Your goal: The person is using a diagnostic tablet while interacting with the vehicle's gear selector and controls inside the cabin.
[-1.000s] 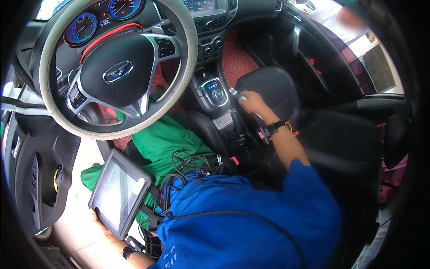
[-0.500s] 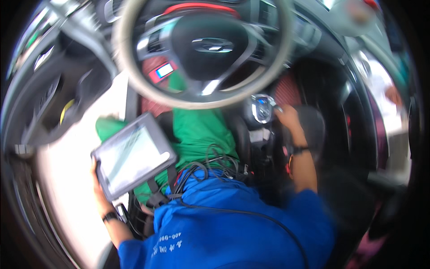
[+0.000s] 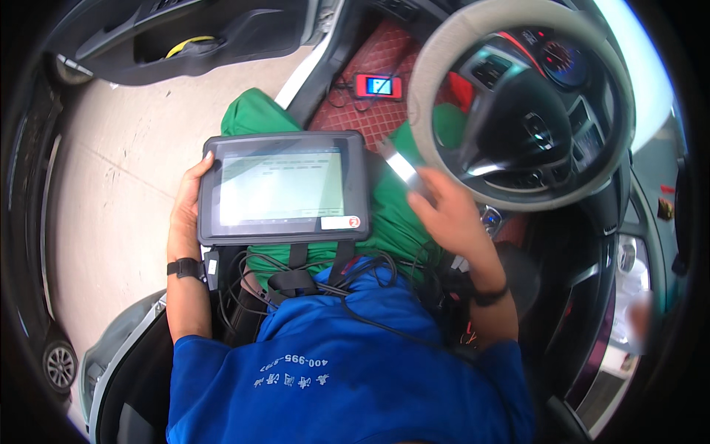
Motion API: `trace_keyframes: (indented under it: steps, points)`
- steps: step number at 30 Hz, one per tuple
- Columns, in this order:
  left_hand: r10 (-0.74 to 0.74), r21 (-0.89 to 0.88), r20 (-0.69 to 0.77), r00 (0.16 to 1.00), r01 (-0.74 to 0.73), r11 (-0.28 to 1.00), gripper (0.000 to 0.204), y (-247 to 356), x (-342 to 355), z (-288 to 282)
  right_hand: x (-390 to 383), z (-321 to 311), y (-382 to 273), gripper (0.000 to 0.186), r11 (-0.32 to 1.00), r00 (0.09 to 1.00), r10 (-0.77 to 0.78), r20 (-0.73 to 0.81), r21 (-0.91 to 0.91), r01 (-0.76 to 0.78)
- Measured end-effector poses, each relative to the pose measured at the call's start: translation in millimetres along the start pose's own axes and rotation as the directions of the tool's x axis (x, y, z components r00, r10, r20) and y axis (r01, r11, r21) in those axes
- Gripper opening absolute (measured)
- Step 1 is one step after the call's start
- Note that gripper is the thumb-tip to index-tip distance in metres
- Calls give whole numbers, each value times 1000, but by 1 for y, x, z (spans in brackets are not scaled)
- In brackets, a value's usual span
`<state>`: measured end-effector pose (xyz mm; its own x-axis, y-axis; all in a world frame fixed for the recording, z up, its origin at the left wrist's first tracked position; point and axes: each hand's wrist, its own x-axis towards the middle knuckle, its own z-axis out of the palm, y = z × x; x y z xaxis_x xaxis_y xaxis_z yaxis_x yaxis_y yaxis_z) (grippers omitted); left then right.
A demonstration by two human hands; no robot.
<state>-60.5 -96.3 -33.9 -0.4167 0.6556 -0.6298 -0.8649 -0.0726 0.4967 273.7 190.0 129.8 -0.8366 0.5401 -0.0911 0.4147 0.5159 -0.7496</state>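
Note:
A black rugged tablet (image 3: 357, 185) with a lit screen rests above my lap, over green trousers. My left hand (image 3: 190, 194) grips its left edge, thumb on the front frame and the other fingers hidden behind. To the right of the tablet, my right hand (image 3: 449, 214) has its fingers closed on a slim silver-grey object (image 3: 400, 166). Motion blurs that object, and I cannot tell its kind. It points up and left, apart from the tablet's right edge. The steering wheel (image 3: 424, 96), with a beige cover, stands just beyond my right hand.
Black cables (image 3: 384, 264) lie tangled across my lap. A red handheld device (image 3: 360, 86) with a lit screen lies on the red floor mat (image 3: 339, 112). The open car door (image 3: 148, 55) is at the far left, beside pale ground (image 3: 111, 177). The gear lever (image 3: 491, 217) is partly behind my right hand.
My view has turned left toward the tablet. My right hand has left the gear lever and come near the tablet, now with the silver-grey object in it. My left hand keeps its hold.

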Motion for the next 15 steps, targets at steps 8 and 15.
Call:
trace_keyframes:
  steps: [8, 15]
  points:
    - [75, 132, -47, 996, -68, 989, 56, 3, -1, -3, 120, 86, -25, 40, 985, 995, -76, 67, -148, 86]
    - [-36, -133, -110, 993, 21, 991, 52, 4, -7, 6, 87, 107, -57, 45, 956, 969, -180, 169, -201, 213]
